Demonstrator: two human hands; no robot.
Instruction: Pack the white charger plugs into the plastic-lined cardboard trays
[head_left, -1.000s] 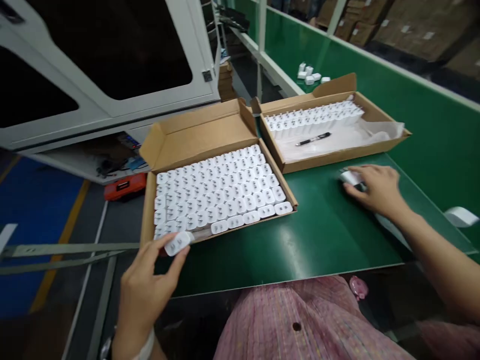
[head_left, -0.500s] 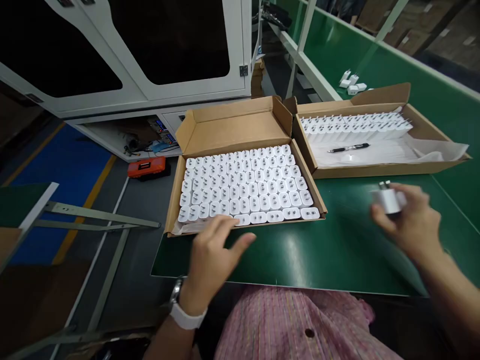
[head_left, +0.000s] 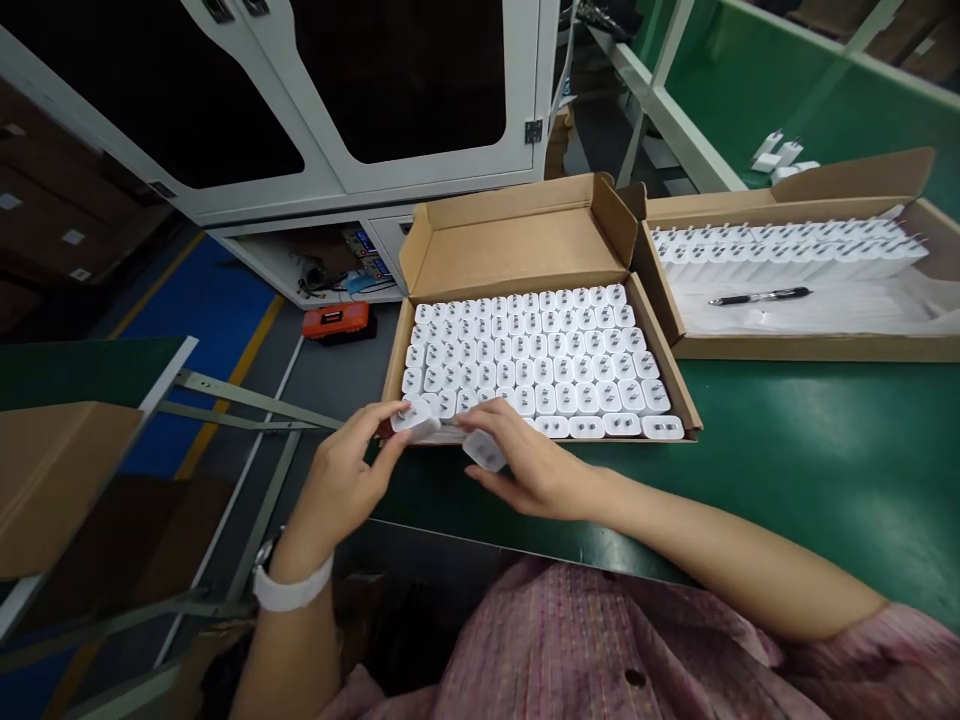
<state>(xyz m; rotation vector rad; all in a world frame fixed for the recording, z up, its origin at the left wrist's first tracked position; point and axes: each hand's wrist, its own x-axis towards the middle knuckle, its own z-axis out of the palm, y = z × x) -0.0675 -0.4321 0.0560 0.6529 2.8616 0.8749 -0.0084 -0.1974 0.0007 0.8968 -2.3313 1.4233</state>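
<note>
An open cardboard box [head_left: 517, 235] on the green table [head_left: 787, 470] holds several rows of white plug adapters [head_left: 540, 360]. My left hand [head_left: 341, 485] pinches one white adapter [head_left: 416, 420] at the box's near left corner. My right hand [head_left: 529, 465] is closed on another white adapter [head_left: 484, 450] just beside it, at the box's front edge. Both hands meet over that corner.
A second cardboard box [head_left: 810, 345] to the right holds a row of adapters, white paper and a black pen [head_left: 757, 296]. A few loose adapters [head_left: 780, 157] lie further back. A white cabinet [head_left: 330, 110] stands behind. An orange case [head_left: 337, 320] lies on the floor. A brown box [head_left: 52, 470] sits at left.
My right hand has carried its adapter from the right of the table across to the box's near left corner. My left hand now pinches an adapter there. The view shifted left.
</note>
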